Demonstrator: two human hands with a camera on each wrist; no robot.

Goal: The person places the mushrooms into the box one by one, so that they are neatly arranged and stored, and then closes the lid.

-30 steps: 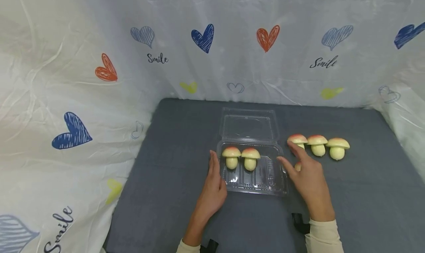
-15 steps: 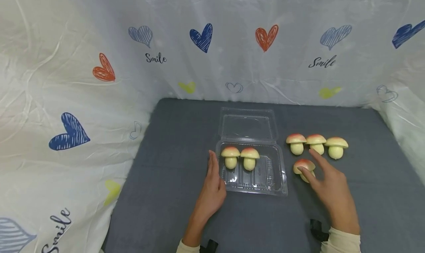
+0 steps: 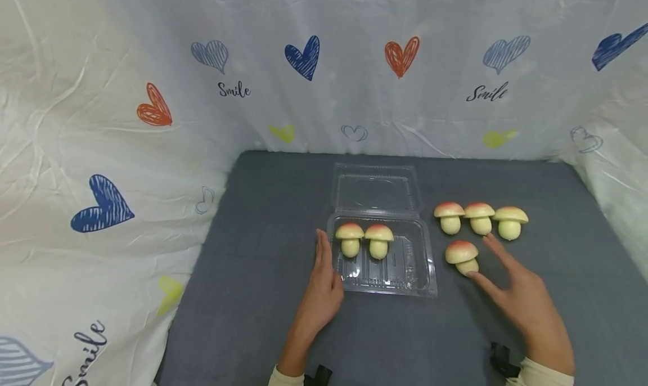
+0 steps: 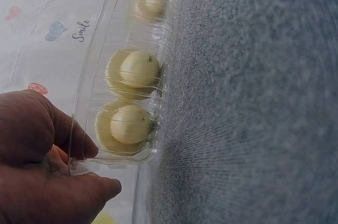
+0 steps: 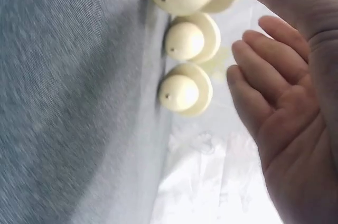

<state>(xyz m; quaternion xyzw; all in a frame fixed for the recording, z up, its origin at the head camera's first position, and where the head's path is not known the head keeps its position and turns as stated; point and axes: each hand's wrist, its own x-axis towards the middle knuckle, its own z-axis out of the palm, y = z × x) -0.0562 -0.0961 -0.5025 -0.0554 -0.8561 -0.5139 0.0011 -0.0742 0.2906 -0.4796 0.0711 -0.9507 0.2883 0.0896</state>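
In the head view, an open clear plastic container [image 3: 412, 251] holds two mushroom-shaped pieces with red-tinged caps, the left mushroom [image 3: 349, 239] and its neighbour [image 3: 379, 241]. My left hand [image 3: 320, 290] lies along the container's left side, its thumb at the front left corner. The left wrist view has thumb and fingers on either side of the rim there. My right hand [image 3: 529, 304] is spread with nothing in it. Its thumb tip is by the stem of a tilted single mushroom [image 3: 462, 255]; whether they touch, I cannot tell. In the right wrist view the fingers [image 5: 264, 71] are slightly bent.
Three more mushrooms stand in a row beyond the right hand: left [image 3: 449, 217], middle [image 3: 480, 217] and right [image 3: 511, 221]. The container's lid [image 3: 374, 190] is laid back. A grey cloth [image 3: 273, 206] covers the table, with a heart-printed white sheet [image 3: 354, 104] behind.
My right hand has moved from the container's right edge rightward and nearer, past the single mushroom, which has come into full view. The left hand and the container have stayed put.
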